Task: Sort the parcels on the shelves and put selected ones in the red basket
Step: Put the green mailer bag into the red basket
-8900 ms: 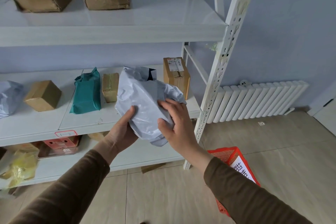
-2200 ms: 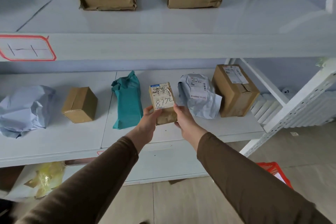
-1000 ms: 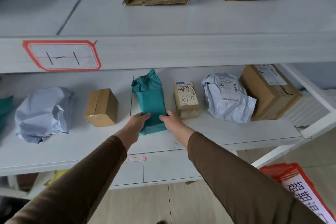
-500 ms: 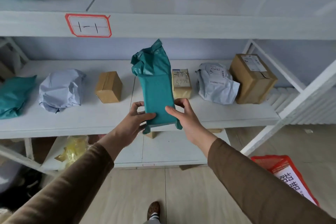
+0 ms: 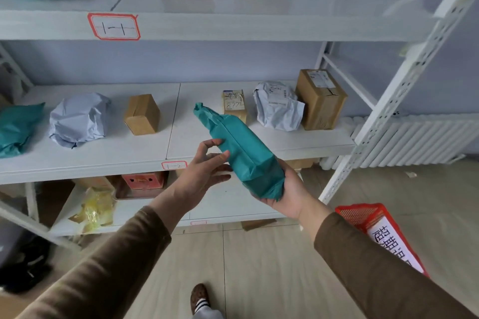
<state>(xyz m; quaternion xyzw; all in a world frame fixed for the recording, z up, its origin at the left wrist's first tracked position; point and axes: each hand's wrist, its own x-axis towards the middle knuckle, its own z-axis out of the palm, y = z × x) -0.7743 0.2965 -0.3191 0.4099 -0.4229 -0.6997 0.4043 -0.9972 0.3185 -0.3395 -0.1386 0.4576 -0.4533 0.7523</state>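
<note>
Parcels mostly unsorted — teal parcel (image 5: 241, 153) off the shelf (image 5: 259, 147), right hand (image 5: 287, 189) clasping its base, left hand (image 5: 204, 166) open alongside; red basket (image 5: 363, 215) at 4 o'clock, contents hidden.

A long teal plastic-wrapped parcel (image 5: 239, 150) tilts diagonally, off the shelf (image 5: 298, 141), red basket (image 5: 363, 215) on the floor.

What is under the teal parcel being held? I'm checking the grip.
The right hand cups the teal parcel from beneath; its palm contact is covered. Left hand is alongside.
</note>
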